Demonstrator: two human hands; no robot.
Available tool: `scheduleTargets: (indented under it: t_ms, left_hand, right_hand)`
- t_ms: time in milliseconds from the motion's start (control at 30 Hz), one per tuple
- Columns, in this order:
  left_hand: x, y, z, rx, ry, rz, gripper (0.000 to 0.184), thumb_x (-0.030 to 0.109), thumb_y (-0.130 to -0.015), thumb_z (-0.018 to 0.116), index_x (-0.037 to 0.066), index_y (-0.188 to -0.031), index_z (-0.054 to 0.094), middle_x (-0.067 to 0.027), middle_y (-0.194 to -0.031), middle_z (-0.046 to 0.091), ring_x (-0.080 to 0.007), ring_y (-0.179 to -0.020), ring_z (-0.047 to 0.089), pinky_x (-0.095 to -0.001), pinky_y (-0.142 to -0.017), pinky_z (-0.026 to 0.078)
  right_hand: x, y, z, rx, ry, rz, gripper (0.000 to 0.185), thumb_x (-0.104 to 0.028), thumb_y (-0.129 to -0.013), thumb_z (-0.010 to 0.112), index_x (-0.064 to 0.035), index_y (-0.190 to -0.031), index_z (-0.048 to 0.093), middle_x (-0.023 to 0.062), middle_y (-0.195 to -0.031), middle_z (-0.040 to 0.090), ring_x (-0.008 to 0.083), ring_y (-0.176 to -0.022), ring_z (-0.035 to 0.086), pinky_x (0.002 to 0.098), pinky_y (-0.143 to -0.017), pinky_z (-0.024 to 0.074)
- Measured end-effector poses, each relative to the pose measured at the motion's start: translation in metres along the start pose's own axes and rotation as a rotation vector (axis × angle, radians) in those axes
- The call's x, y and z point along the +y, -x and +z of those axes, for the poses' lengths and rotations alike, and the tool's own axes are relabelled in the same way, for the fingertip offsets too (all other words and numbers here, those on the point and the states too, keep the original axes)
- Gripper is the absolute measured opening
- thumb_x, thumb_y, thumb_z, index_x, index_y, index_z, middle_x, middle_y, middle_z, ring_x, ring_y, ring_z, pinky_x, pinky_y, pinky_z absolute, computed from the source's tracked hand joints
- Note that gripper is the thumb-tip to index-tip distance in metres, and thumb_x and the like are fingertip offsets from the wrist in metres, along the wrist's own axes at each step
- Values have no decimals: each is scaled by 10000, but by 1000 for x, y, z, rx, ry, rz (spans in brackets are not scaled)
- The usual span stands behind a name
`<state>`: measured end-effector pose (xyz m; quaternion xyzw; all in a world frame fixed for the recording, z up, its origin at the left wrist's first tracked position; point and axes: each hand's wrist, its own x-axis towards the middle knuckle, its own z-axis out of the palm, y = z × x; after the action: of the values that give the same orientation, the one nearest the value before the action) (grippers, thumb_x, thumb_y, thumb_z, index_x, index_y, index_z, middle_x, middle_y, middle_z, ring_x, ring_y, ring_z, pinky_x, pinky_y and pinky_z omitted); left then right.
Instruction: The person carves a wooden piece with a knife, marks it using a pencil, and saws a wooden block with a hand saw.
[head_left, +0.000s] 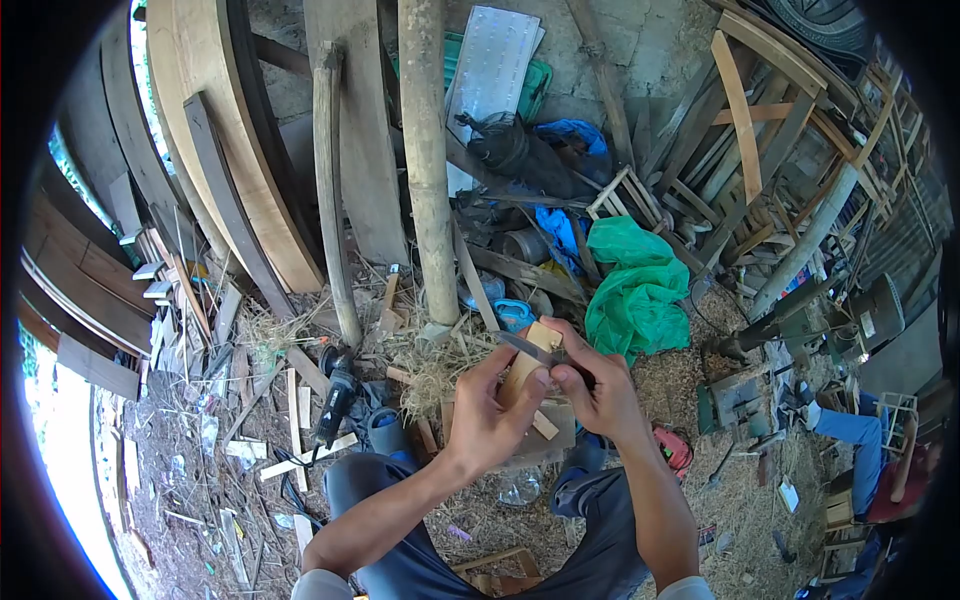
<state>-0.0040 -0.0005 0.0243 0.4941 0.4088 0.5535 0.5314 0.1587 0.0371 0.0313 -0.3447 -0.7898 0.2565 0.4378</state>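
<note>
My left hand (490, 412) is closed around a small pale block of wood (520, 376), held up in front of my knees. Across the block's upper part lies a grey metal blade (524, 347), which looks like a knife. My right hand (602, 392) is closed on the blade's right end, with its fingers also against the top of the wood. The knife's handle is hidden inside that hand. Both thumbs come close together over the block.
An angle grinder (338, 398) lies left of my feet among wood strips and shavings. A green plastic sheet (636, 290) lies ahead on the right. A bamboo post (428, 170) and tall planks (225, 150) stand ahead. A person in blue trousers (850, 432) sits far right.
</note>
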Motion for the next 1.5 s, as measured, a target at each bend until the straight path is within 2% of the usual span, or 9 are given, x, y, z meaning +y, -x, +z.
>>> scheduleTargets:
  t_ms: [167, 400, 633, 733, 800, 1233, 1300, 1433, 1500]
  left_hand:
    - [2, 4, 3, 20, 14, -16, 304, 132, -908, 590, -48, -1149, 541, -44, -783, 600, -46, -686, 517, -222, -565, 429]
    - [0, 3, 5, 38, -21, 11, 401, 131, -915, 584, -70, -1249, 490, -57, -870, 604, -56, -738, 525, -213, -606, 437]
    - [0, -6, -2, -16, 157, -89, 480, 127, -902, 612, -54, -1314, 444, -98, -976, 623, -76, -807, 555, -219, -648, 464]
    - [2, -6, -2, -96, 60, 86, 416, 80, -911, 604, -20, -1279, 439, -34, -888, 583, -33, -534, 475, -199, -434, 367]
    - [4, -5, -3, -91, 76, 12, 447, 103, -887, 642, -35, -1273, 463, -122, -1039, 629, -123, -908, 598, -253, -760, 493]
    - [-2, -11, -14, -177, -123, 186, 444, 134, -907, 616, -34, -1297, 484, -95, -1035, 633, -119, -928, 576, -284, -818, 470]
    - [-3, -12, -16, -254, -102, 50, 486, 124, -917, 594, -78, -1331, 439, -122, -1194, 579, -151, -1119, 512, -308, -989, 371]
    - [-11, -11, -12, -216, -76, 113, 491, 119, -916, 592, -88, -1331, 433, -115, -1176, 586, -142, -1103, 519, -296, -976, 378]
    - [-8, -10, -7, -120, -101, 157, 329, 116, -900, 608, -44, -1181, 550, -62, -885, 622, -85, -796, 546, -251, -695, 456]
  right_hand:
    - [-4, -4, -1, -22, -26, 62, 404, -58, -873, 620, -6, -1267, 546, 180, -864, 639, 243, -493, 480, 285, -519, 452]
    - [4, -3, 5, 30, -32, 40, 396, -29, -859, 618, -3, -1251, 571, 188, -776, 616, 162, -505, 490, 272, -499, 423]
    - [-3, -3, -4, -112, -482, 367, 429, -160, -960, 523, -46, -1370, 468, -28, -664, 509, 47, -548, 404, 203, -518, 336]
    - [-7, 0, -4, -183, -675, 457, 450, -201, -984, 486, -76, -1412, 421, -67, -644, 443, 26, -564, 357, 191, -523, 298]
    - [-7, 2, -4, -187, -676, 452, 462, -208, -988, 475, -87, -1427, 401, -72, -638, 429, 22, -566, 340, 190, -522, 283]
    - [-12, 4, -13, -152, -97, 172, 571, -170, -906, 593, -49, -1422, 380, 141, -698, 557, 173, -507, 419, 301, -537, 416]
    - [-13, 3, -14, -156, -91, 133, 571, -168, -906, 597, -42, -1419, 382, 149, -741, 577, 177, -505, 421, 307, -536, 419]
    - [-7, 4, -11, -137, -66, 99, 573, -247, -927, 586, -26, -1417, 385, 58, -558, 452, 128, -491, 345, 278, -497, 349]
    - [-6, 4, -10, -119, -24, 95, 552, -220, -924, 589, -23, -1405, 403, 64, -561, 448, 132, -498, 336, 275, -500, 352]
